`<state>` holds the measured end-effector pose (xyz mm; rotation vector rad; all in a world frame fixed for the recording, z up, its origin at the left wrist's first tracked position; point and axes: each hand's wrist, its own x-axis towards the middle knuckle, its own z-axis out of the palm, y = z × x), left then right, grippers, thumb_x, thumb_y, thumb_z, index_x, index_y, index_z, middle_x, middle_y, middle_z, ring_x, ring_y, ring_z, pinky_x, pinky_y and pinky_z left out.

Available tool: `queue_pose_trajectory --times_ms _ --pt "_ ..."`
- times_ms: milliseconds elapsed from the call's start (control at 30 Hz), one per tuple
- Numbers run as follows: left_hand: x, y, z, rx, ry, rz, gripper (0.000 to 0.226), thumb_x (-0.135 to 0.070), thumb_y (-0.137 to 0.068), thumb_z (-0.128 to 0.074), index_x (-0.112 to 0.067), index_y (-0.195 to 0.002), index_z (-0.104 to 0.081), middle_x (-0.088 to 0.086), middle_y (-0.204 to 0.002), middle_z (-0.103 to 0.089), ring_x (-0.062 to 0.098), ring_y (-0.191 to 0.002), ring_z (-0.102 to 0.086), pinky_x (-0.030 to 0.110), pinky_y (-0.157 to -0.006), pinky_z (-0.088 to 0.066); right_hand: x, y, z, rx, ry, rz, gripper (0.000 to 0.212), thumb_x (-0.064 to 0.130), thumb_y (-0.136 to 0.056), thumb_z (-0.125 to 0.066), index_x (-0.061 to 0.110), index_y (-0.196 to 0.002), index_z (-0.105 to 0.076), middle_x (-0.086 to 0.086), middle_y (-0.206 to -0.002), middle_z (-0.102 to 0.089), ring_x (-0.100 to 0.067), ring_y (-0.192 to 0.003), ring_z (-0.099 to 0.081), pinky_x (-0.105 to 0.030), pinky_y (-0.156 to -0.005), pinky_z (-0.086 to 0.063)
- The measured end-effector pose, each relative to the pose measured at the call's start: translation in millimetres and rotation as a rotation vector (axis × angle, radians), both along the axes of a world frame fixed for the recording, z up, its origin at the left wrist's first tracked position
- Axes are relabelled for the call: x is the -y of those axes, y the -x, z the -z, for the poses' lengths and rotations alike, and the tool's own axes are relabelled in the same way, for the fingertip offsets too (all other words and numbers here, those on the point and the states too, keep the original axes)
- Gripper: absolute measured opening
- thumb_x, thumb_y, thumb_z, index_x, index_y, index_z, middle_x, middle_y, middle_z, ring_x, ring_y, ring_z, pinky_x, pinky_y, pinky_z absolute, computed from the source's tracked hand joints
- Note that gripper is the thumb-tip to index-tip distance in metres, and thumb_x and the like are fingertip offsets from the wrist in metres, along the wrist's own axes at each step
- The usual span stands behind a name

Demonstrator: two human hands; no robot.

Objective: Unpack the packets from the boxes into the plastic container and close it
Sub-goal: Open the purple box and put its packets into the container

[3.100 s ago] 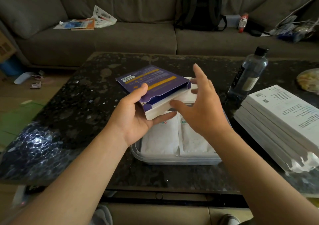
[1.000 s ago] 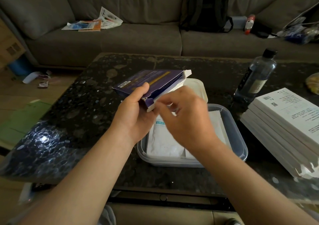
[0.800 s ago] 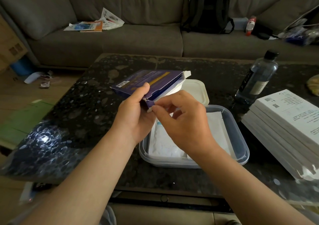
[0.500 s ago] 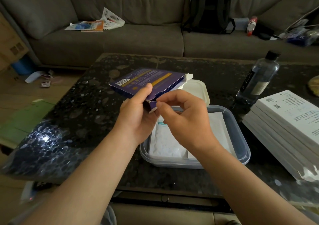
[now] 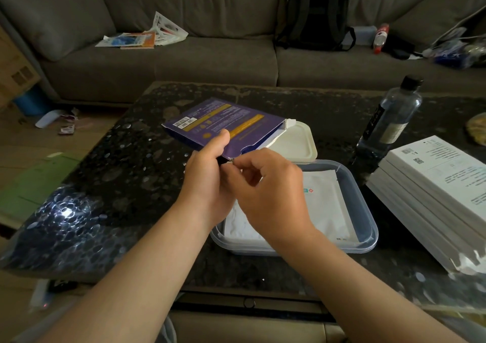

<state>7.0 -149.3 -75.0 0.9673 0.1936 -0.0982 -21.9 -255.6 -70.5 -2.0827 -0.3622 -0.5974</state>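
Gripping the purple box (image 5: 226,125) in your left hand (image 5: 210,182), your right hand (image 5: 273,190) pinches its near corner above the plastic container (image 5: 365,219) holding white packets (image 5: 326,200).

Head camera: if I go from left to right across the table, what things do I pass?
bubble wrap → purple box → plastic container → water bottle → stack of white boxes

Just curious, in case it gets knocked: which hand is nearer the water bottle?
Right. The right hand is over the container, left of the water bottle; the left hand, gripping the purple box, sits farther left.
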Motion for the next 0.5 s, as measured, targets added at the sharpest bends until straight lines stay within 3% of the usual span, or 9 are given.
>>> queue_pose_trajectory --times_ms 67,200,300,400,500 --pt "1 3 -6 -0.016 0.036 0.029 0.041 -0.038 -0.107 -0.050 -0.012 -0.134 -0.065 0.011 -0.122 -0.075 0.022 -0.101 -0.076 0.035 -0.080 -0.065 -2 -2 5 0.106 0.074 0.044 0.011 0.025 -0.089 -0.069 0.017 -0.083 -0.073 0.004 -0.076 -0.064 -0.013 -0.065 -0.058 -0.039 -0.056 -0.053" --pt "-3 3 -9 -0.023 0.144 0.002 0.048 -0.046 -0.107 -0.040 -0.010 -0.121 -0.070 0.008 -0.102 -0.078 0.019 -0.084 -0.077 0.028 -0.071 -0.064 -5 -8 14 0.398 0.260 0.114 0.017 0.017 -0.088 -0.064 0.010 -0.072 -0.063 -0.002 -0.070 -0.058 -0.020 -0.062 -0.054 -0.039 -0.046 -0.044" --pt "-6 1 -8 -0.077 0.155 -0.024 0.059 -0.056 -0.108 -0.037 -0.009 -0.119 -0.071 0.006 -0.089 -0.079 0.017 -0.073 -0.077 0.026 -0.061 -0.062 -8 -7 19 0.495 0.407 0.035 0.014 0.010 -0.086 -0.067 0.009 -0.073 -0.064 -0.005 -0.072 -0.059 -0.023 -0.063 -0.055 -0.039 -0.046 -0.045" --pt "-10 -1 -9 -0.167 0.140 -0.074 0.059 -0.058 -0.106 -0.043 -0.008 -0.119 -0.070 0.010 -0.093 -0.081 0.021 -0.076 -0.079 0.031 -0.065 -0.066 -5 -8 18 0.384 0.387 -0.118 0.011 0.015 -0.090 -0.064 0.011 -0.086 -0.073 -0.004 -0.081 -0.067 -0.021 -0.071 -0.062 -0.039 -0.056 -0.052" --pt "-15 -4 -12 -0.209 0.199 -0.166 0.051 -0.052 -0.104 -0.056 -0.009 -0.129 -0.066 0.018 -0.115 -0.078 0.030 -0.099 -0.078 0.042 -0.083 -0.065 0 -8 3 0.082 0.046 -0.126 0.011 0.017 -0.093 -0.064 0.016 -0.092 -0.075 0.002 -0.083 -0.070 -0.012 -0.072 -0.063 -0.033 -0.063 -0.054"
